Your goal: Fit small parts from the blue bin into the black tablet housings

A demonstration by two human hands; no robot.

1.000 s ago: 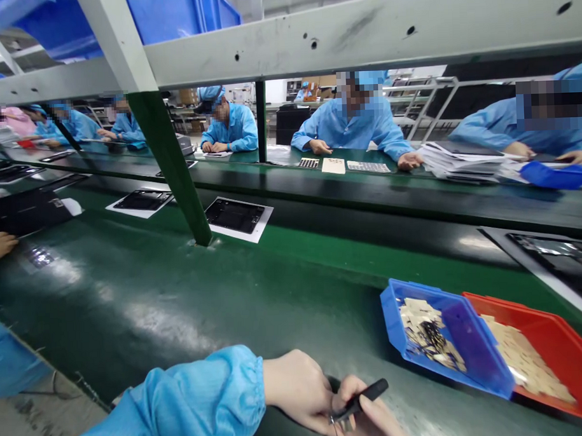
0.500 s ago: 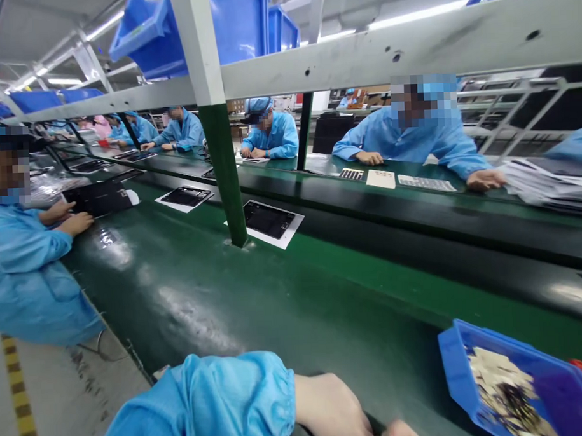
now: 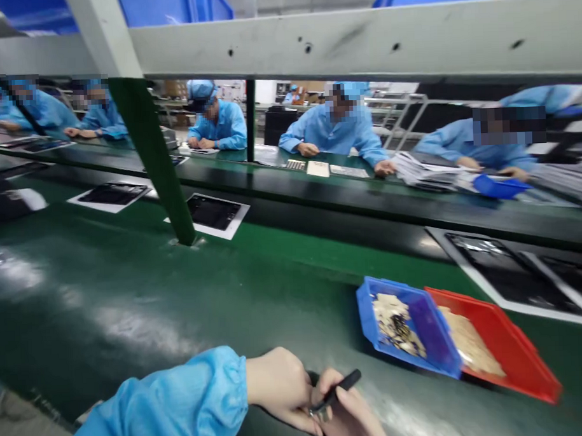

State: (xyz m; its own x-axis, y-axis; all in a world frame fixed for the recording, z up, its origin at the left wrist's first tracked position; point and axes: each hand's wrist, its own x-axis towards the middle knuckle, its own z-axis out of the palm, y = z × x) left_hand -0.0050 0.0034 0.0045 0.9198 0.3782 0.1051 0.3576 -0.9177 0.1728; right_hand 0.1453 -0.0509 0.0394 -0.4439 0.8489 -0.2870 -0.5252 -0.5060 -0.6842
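"So, where's the black tool (image 3: pixel 349 381) on your feed?"

"Bottom centre of the frame. I see the right hand (image 3: pixel 352 410) pinching it between thumb and finger; one end pokes out to the upper right, the other slants down beside the left hand (image 3: pixel 280 377)."

"And the left fingers?"

"Close to the tool's lower end. Whether they grip anything, I can't tell from here."

"Bins?"

"Two, side by side, lower right of my picture. The blue bin (image 3: pixel 433 334) holds pale pieces (image 3: pixel 388 307) with dark bits (image 3: pixel 400 325) among them; the red bin (image 3: pixel 502 331), farther right, holds beige pieces (image 3: pixel 472 345)."
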